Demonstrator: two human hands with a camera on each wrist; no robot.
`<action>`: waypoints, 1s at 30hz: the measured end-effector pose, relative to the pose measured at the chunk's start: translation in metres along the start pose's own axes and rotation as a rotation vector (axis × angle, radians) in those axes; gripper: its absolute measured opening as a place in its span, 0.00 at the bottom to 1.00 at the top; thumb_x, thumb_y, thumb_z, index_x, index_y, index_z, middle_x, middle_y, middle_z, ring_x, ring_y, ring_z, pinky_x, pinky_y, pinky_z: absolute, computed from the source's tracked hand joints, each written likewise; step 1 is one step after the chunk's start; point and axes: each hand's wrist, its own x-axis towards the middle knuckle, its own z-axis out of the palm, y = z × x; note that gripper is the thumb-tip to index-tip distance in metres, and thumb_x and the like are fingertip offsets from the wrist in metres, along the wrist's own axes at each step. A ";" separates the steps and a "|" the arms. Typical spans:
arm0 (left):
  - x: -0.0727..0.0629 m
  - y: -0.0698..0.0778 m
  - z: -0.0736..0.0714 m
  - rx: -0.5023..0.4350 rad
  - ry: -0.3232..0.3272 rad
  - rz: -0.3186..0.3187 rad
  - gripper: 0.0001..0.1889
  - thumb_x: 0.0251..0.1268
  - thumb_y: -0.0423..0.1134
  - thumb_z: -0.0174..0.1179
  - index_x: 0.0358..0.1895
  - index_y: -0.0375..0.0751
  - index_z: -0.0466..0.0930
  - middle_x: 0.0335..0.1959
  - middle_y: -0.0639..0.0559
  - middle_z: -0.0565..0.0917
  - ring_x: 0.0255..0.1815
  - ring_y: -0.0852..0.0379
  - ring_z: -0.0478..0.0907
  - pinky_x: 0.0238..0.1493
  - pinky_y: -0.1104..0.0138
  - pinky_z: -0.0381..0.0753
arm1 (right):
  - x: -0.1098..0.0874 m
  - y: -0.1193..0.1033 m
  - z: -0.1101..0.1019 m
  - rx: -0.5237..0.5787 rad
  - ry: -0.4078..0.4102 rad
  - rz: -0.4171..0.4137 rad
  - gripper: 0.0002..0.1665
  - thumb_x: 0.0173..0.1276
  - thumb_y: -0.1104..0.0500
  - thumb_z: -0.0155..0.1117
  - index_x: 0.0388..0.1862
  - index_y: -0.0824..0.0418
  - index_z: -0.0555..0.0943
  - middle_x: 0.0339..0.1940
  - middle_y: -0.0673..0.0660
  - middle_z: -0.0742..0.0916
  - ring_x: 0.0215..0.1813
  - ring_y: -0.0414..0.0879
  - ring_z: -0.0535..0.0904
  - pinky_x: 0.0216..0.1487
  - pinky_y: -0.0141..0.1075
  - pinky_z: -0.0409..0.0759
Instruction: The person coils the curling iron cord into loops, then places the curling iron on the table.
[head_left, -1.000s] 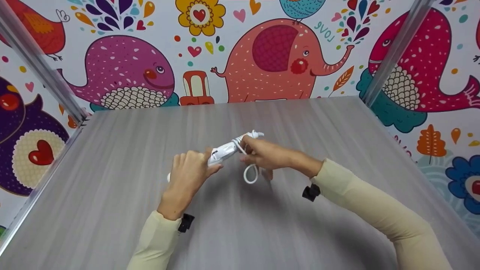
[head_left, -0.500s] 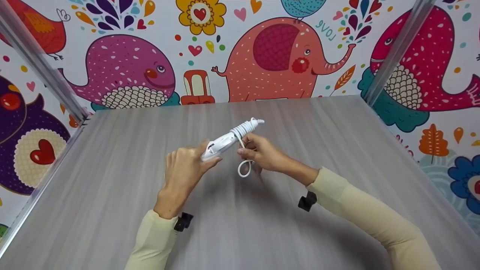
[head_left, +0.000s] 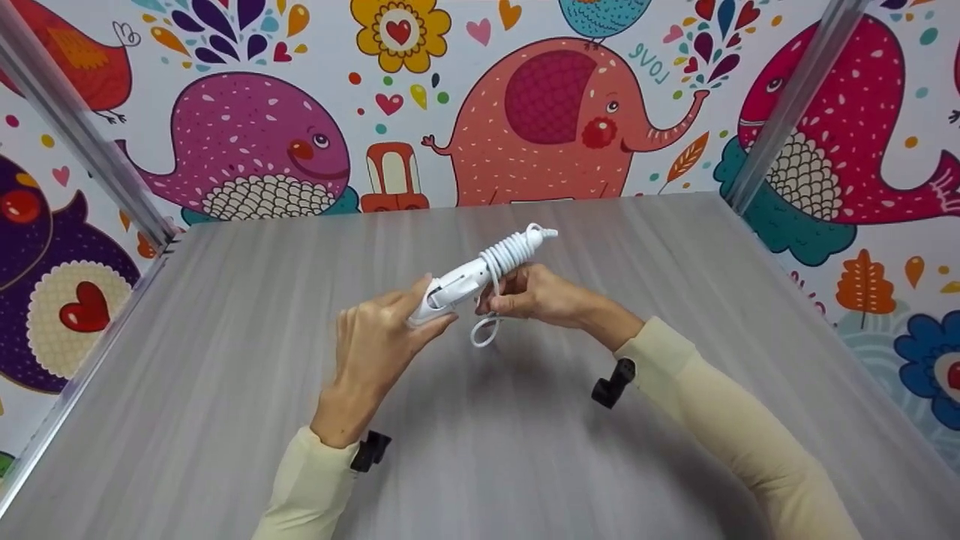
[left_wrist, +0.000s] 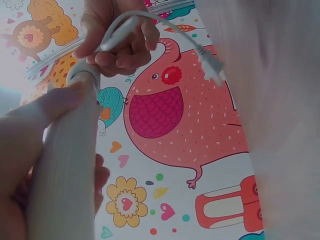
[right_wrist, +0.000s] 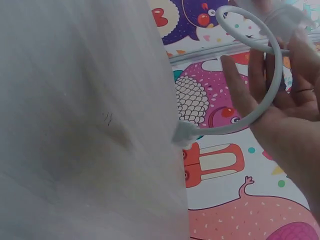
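Head view: one white appliance (head_left: 459,286), kind not certain, held above the table and slanting, wrapped end toward the wall and the person's right. Left hand (head_left: 379,330): curled round the appliance's near end, gripping it. Right hand (head_left: 541,298): just beside the wrapped end, thumb and forefinger pinching the white cord (head_left: 510,253). Cord: several close turns round the appliance's far part; one loose loop (head_left: 484,332) hanging below it. Plug (left_wrist: 212,66): at the cord's free end, dangling apart from the appliance in the left wrist view. Condition, by judgement: cord work well along, most of the visible length lying in turns; the loop and plug remain outside the wrap. Whether turns are going on or coming off cannot be told. Table (head_left: 262,300): grey, beneath the appliance, its surface extending to both sides and toward the person; back edge beyond the wrapped end, side edges well apart. Printed wall (head_left: 435,90): behind the appliance. Metal posts (head_left: 799,101): one far to either side. Room for moving, by judgement: ample sideways and nearward, less toward the wall.
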 end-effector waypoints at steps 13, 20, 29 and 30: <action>0.001 -0.005 0.001 -0.094 0.023 0.036 0.27 0.44 0.49 0.80 0.49 0.40 0.89 0.28 0.45 0.90 0.20 0.53 0.84 0.20 0.61 0.78 | 0.000 -0.003 -0.007 -0.457 0.057 -0.121 0.11 0.71 0.65 0.63 0.45 0.74 0.78 0.37 0.61 0.85 0.40 0.42 0.81 0.45 0.31 0.81; 0.002 -0.009 -0.001 -0.192 0.059 0.086 0.29 0.39 0.44 0.83 0.49 0.37 0.88 0.31 0.43 0.91 0.24 0.51 0.87 0.24 0.62 0.83 | -0.002 0.008 -0.006 -0.329 0.101 -0.280 0.15 0.71 0.61 0.63 0.41 0.76 0.78 0.33 0.48 0.81 0.37 0.38 0.77 0.42 0.31 0.77; 0.005 -0.011 -0.007 -0.242 0.081 0.092 0.29 0.38 0.43 0.83 0.49 0.35 0.88 0.34 0.42 0.91 0.28 0.50 0.89 0.27 0.60 0.84 | 0.003 0.018 0.006 -0.242 0.241 -0.521 0.25 0.69 0.53 0.68 0.24 0.73 0.74 0.28 0.41 0.78 0.34 0.34 0.74 0.41 0.29 0.75; 0.005 -0.011 -0.007 -0.238 0.081 0.093 0.29 0.38 0.42 0.83 0.49 0.35 0.88 0.34 0.42 0.91 0.28 0.49 0.89 0.27 0.59 0.85 | 0.003 0.019 0.006 -0.274 0.268 -0.530 0.21 0.68 0.57 0.69 0.25 0.74 0.76 0.28 0.43 0.79 0.34 0.33 0.75 0.41 0.28 0.76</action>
